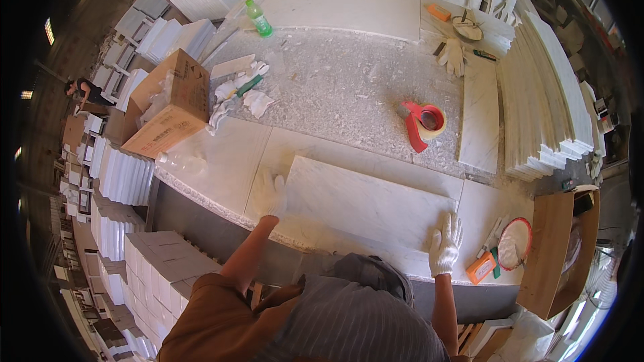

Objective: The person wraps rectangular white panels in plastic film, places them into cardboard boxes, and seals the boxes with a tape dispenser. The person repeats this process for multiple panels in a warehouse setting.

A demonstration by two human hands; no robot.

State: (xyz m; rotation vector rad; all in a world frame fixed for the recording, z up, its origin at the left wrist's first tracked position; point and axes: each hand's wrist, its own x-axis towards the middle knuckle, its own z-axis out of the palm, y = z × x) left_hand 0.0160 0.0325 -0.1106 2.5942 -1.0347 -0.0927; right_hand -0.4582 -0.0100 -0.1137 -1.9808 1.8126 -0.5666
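A long white marble slab [369,208] with faint grey veins lies across the near side of the worktable, on top of paler slabs. At its left end is my left hand [271,197] in a white knit glove, somewhat blurred, with the fingers stretched away from me. My right hand [445,247], gloved the same way, rests at the slab's right end, fingers extended and holding nothing. To the right of that hand are an orange block-like item [481,267], a green-handled tool [496,263] and a red-rimmed bowl [515,244] of white material.
A tape dispenser [425,123], a green bottle [258,18] and a spare glove [453,57] are on the dusty table. Cardboard boxes [176,96] stand at both sides. Stacked slabs [547,94] line the right. Another person [90,94] is far left.
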